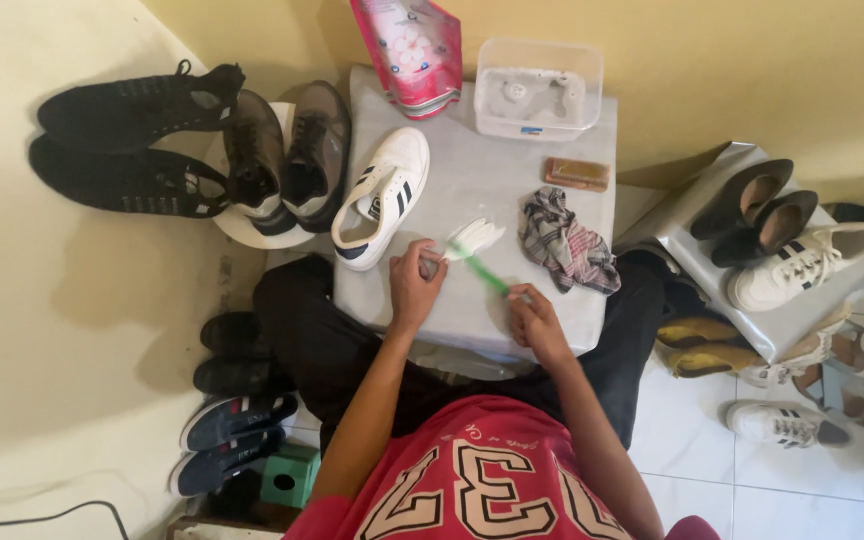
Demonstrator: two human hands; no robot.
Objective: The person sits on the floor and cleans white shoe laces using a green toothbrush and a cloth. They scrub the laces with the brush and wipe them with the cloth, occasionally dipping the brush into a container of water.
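A green-handled brush [482, 268] with white bristles lies slanted across a grey tabletop [492, 200]. Its bristle end points up-left, near a white sneaker [382, 195] with dark stripes.

A pink pouch [409, 52] and clear plastic tub [537, 88] stand beside a crumpled checked cloth [567, 243].

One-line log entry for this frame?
left hand: on toothbrush head | right hand: holds green toothbrush handle | white sneaker, rag: on table

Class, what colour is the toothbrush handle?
Green, on the slim plastic toothbrush handle, seen in the head view.
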